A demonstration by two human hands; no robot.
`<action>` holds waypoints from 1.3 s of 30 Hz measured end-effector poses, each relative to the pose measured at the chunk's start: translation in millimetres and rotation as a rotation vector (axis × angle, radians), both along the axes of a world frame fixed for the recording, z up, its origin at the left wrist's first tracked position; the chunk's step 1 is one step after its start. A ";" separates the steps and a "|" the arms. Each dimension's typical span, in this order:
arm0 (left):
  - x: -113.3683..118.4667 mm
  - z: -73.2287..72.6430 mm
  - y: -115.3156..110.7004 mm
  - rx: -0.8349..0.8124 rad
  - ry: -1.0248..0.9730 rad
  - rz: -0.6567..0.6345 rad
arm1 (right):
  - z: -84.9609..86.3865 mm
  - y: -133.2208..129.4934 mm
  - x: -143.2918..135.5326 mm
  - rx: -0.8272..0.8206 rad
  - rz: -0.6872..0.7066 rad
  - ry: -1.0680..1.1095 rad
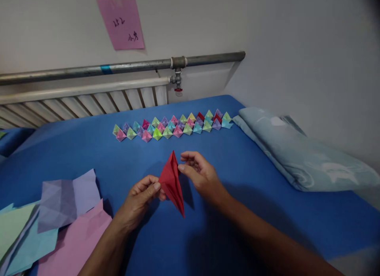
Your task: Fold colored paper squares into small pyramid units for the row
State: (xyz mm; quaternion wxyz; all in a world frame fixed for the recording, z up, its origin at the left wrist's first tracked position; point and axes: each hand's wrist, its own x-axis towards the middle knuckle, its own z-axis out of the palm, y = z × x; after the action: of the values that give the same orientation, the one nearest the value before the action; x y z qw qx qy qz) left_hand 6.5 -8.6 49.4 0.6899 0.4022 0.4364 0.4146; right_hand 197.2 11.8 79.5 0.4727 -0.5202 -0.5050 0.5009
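A folded piece of red paper [171, 177] is held up over the blue surface, shaped like a triangle with layered folds along its right edge. My left hand [141, 193] pinches its left corner between thumb and fingers. At the other side is my right hand [200, 172], its thumb tip at the paper's right edge and its fingers loosely curved, apart from the thumb. Whether that thumb presses on the paper I cannot tell. Beyond both hands, several small folded paper pieces [157, 133] in many colours stand in staggered rows.
Creased loose paper sheets [57, 201] in purple, pink, blue and green lie at the left on the blue bed sheet [225, 228]. A folded pale-blue blanket [297, 153] rests at the right. Behind are a radiator [118, 104], a metal pipe [142, 65] and a pink wall note [121, 25].
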 end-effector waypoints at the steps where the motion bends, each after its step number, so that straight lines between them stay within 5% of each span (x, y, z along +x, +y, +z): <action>1: 0.6 0.5 0.1 0.002 0.008 -0.004 | 0.3 0.6 1.2 -0.005 -0.005 -0.034; 14: 3.4 0.6 -0.4 0.041 0.160 -0.050 | -11.3 3.6 -2.3 -0.153 0.177 0.226; 24: 9.9 -0.7 -1.0 -0.073 0.145 -0.013 | -24.4 1.9 -10.4 -0.184 0.220 0.181; 31: 17.6 -2.2 -2.8 -0.120 0.062 0.126 | -33.5 -0.8 -15.1 0.079 0.131 -0.167; 39: 16.1 4.7 -8.8 -0.031 0.166 0.075 | -34.3 -7.3 -16.8 0.376 0.193 -0.555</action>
State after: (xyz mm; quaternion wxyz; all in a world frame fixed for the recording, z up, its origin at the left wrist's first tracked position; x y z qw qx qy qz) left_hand 22.5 -17.3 54.1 0.6415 0.4077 0.5133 0.3985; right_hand 180.4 4.6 45.2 0.3552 -0.4902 -0.7448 0.2808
